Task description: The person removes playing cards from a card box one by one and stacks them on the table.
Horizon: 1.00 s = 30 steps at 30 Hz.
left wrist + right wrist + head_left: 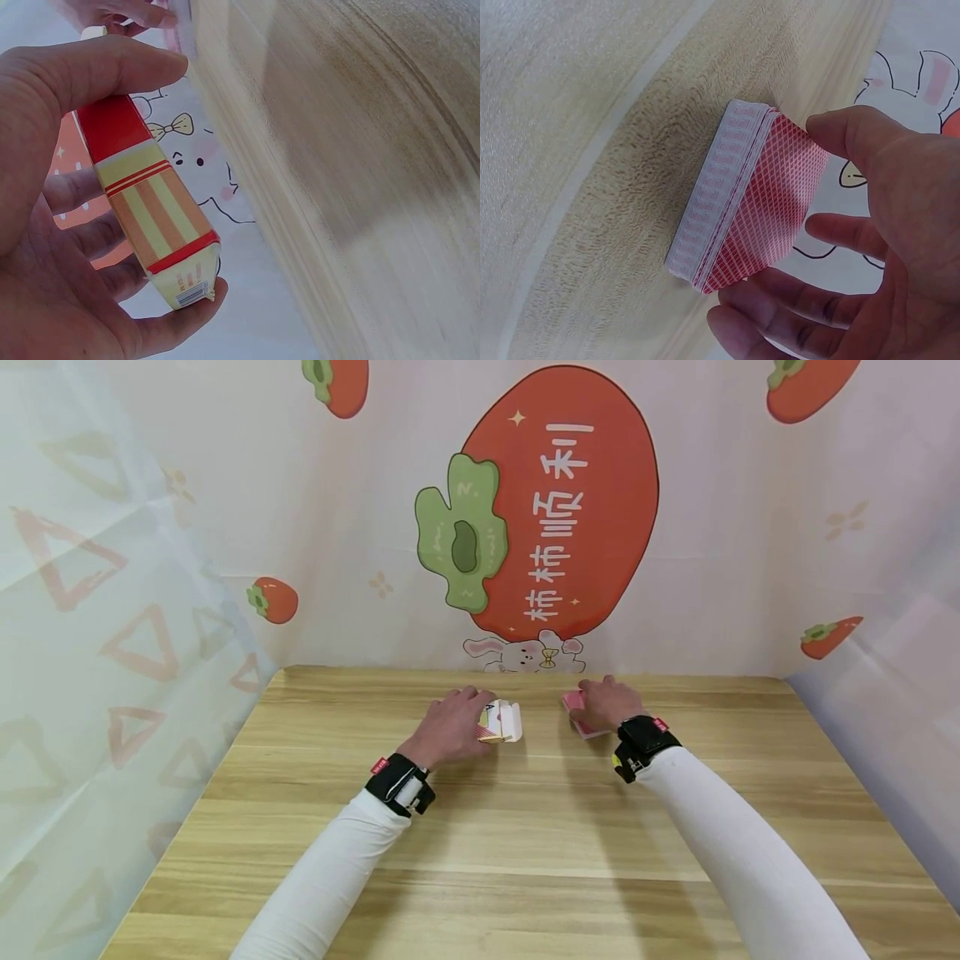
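On the left of the head view, my left hand (450, 727) holds a small card box (495, 723) with its white end flap folded out towards the right. The left wrist view shows the box's (161, 214) red, yellow and striped side, with the thumb across one end and the little finger near the barcode end. To the right, my right hand (611, 703) grips a deck of playing cards (581, 714) with red patterned backs. Thumb and fingers sit at opposite edges of the deck (761, 202), close over the tabletop; whether it touches the wood I cannot tell.
A light wooden table (517, 860) lies under both hands. Behind its far edge hangs a pale cloth (720, 568) printed with persimmons and a rabbit. Another pale cloth (97, 693) runs along the left side.
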Each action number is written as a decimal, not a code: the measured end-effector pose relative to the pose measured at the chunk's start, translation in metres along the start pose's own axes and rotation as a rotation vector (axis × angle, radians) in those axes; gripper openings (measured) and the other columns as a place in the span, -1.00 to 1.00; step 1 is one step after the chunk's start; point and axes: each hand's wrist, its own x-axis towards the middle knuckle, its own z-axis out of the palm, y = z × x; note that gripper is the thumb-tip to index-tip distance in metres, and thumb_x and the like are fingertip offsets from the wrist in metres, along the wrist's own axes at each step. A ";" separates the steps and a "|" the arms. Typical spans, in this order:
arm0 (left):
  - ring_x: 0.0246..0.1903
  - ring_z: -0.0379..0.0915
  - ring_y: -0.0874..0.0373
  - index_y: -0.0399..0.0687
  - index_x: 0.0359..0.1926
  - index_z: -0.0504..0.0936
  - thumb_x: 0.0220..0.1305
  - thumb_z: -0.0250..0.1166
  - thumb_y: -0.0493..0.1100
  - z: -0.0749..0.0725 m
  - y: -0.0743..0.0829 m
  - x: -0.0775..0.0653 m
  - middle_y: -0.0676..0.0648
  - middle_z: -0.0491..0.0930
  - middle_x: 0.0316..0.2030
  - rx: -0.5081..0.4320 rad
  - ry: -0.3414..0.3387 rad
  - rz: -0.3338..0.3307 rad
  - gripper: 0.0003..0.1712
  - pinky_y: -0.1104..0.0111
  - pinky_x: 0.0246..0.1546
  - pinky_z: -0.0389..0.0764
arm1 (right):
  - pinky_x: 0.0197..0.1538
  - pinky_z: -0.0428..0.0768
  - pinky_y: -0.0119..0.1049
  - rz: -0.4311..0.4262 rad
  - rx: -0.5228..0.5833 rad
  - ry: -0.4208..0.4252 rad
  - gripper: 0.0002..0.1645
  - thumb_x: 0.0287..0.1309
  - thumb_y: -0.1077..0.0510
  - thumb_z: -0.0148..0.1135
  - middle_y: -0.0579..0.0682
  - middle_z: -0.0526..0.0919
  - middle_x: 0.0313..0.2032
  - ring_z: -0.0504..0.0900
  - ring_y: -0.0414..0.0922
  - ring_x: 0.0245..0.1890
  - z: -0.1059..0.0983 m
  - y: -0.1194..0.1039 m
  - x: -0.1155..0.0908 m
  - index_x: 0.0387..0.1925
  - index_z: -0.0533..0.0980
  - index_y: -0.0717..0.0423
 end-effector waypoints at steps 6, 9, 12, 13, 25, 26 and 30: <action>0.04 0.46 -0.08 -0.04 0.33 0.46 -0.03 0.61 -0.07 0.000 0.000 0.000 -0.15 0.53 0.11 -0.009 0.006 0.011 -0.13 -0.08 0.01 0.53 | -0.04 0.59 0.10 -0.007 0.001 0.024 -0.18 0.26 -0.16 0.29 0.32 0.54 0.00 0.49 0.18 -0.07 0.001 0.003 -0.001 0.39 0.36 0.21; 0.05 0.46 -0.09 -0.05 0.33 0.46 -0.04 0.62 -0.08 0.000 0.001 -0.001 -0.17 0.53 0.12 -0.016 0.006 0.015 -0.12 -0.08 0.00 0.53 | -0.04 0.59 0.11 -0.001 0.005 0.034 -0.19 0.26 -0.16 0.28 0.32 0.54 0.01 0.50 0.17 -0.07 0.001 0.002 -0.003 0.39 0.37 0.20; 0.05 0.46 -0.10 -0.05 0.33 0.46 -0.04 0.63 -0.07 0.001 0.001 -0.001 -0.17 0.53 0.12 -0.017 0.005 0.017 -0.12 -0.09 0.00 0.53 | -0.04 0.60 0.13 0.006 0.011 0.041 -0.18 0.27 -0.17 0.27 0.35 0.53 0.03 0.51 0.20 -0.06 0.000 0.001 -0.006 0.39 0.36 0.20; 0.05 0.46 -0.10 -0.05 0.33 0.46 -0.04 0.63 -0.07 0.001 0.001 -0.001 -0.17 0.53 0.12 -0.016 0.006 0.018 -0.11 -0.09 0.00 0.53 | -0.03 0.59 0.15 0.008 0.014 0.047 -0.18 0.26 -0.18 0.27 0.36 0.53 0.04 0.52 0.22 -0.04 -0.001 0.001 -0.006 0.39 0.36 0.20; 0.06 0.44 -0.09 -0.04 0.34 0.45 -0.01 0.61 -0.06 0.001 0.004 0.002 -0.14 0.52 0.12 -0.017 0.008 0.007 -0.13 -0.11 0.05 0.50 | -0.10 0.62 0.08 -0.080 0.184 0.271 -0.40 0.27 -0.08 0.30 0.28 0.61 -0.03 0.58 0.17 -0.06 -0.008 -0.014 -0.019 0.16 0.56 0.26; 0.06 0.43 -0.09 -0.04 0.34 0.45 0.00 0.61 -0.06 0.001 0.005 0.003 -0.14 0.52 0.12 -0.020 0.006 0.005 -0.13 -0.12 0.05 0.50 | -0.12 0.61 0.02 -0.104 0.234 0.295 -0.47 0.26 -0.04 0.30 0.24 0.64 -0.08 0.59 0.13 -0.11 -0.008 -0.018 -0.022 0.09 0.60 0.26; 0.08 0.42 -0.09 -0.03 0.36 0.43 0.01 0.59 -0.06 0.000 0.006 0.004 -0.14 0.51 0.14 -0.018 0.006 0.002 -0.12 -0.10 0.08 0.48 | -0.18 0.57 -0.14 -0.243 0.440 0.354 -0.74 0.26 0.13 0.32 0.08 0.67 -0.27 0.59 0.00 -0.27 -0.010 -0.034 -0.034 -0.12 0.67 0.24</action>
